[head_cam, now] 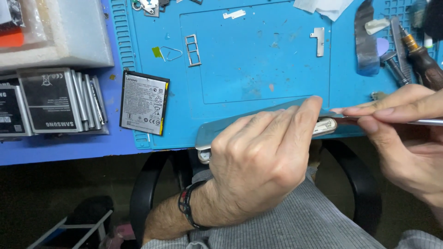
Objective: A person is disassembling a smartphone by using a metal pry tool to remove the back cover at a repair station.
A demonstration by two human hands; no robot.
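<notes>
My left hand (263, 161) grips a silver phone (217, 129) held on edge over the near rim of the blue work mat (258, 60); its back cover looks partly lifted. My right hand (406, 138) pinches a thin metal tool (424, 121), whose tip meets the phone's right end by my left fingertips. A black cord bracelet sits on my left wrist.
A loose phone battery (144, 102) lies at the mat's left edge, beside a stack of batteries (50, 101). A card tray (193, 50), an ejector pin (171, 54) and a metal bracket (318, 40) rest on the mat. Screwdrivers (417, 55) lie at the right. A chair armrest (147, 184) is below.
</notes>
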